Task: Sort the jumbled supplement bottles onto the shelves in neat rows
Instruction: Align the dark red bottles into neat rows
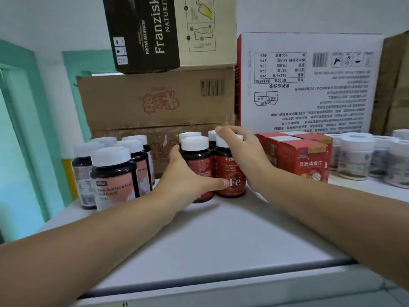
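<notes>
On the flat white shelf top (221, 229) we find, left to right, dark pink-labelled plastic bottles (112, 173), dark red-labelled plastic bottles (230, 173), red cardboard boxes (303, 160) and squat white plastic jars (354, 158). Our left hand (188, 180) and right hand (241, 156) clasp the red-labelled cluster from either side. Behind stands a brown cardboard carton (155, 100), with a black printed carton (141, 34) on it and a white printed carton (309, 85) to its right.

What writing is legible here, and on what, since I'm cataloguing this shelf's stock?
"Franzisk", "FROM MUNICH", "NATURTR": black box, cut off by the frame.
"PIETR", "Fe": red bottle.
"珍迪消食片": red carton.
"GB17400", "营养成分表": white box, printed upside down; the rest is too small.
Roughly "Red Rich Iron", blurred: pink-label bottle.
Unreadable: brown box, white jars.
</notes>
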Demonstrator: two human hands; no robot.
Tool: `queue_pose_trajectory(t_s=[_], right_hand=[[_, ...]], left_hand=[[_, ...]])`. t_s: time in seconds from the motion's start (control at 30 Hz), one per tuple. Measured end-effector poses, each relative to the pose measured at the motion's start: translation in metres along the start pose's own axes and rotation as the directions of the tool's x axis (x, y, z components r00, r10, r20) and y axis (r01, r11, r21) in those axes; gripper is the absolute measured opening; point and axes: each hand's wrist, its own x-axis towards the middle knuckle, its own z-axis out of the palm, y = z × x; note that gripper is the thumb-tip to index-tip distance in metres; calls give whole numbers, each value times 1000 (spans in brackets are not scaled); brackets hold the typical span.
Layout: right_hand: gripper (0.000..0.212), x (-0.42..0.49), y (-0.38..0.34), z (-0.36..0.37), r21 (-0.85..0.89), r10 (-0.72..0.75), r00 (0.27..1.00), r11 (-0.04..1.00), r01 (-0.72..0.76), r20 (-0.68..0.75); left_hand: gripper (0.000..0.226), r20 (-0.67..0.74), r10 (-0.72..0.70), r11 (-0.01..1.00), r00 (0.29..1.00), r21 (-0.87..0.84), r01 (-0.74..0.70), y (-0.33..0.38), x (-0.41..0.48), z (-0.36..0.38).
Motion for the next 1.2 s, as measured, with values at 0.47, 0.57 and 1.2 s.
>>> queue_pose_trajectory(t_s=[0.47, 0.57, 1.2], right_hand=[[62, 16, 22, -3, 50, -45, 996, 998, 41, 75], [60, 17, 24, -4, 50, -50, 995, 998, 45, 89], [56, 22, 31, -7, 95, -108, 987, 991, 97, 120]], left_hand=[[132, -6, -61, 984, 998, -170, 59, -22, 23, 1], [121, 18, -82, 982, 996, -167, 84, -33, 35, 1], [108, 167, 10, 966, 986, -255, 34, -35, 35, -7]])
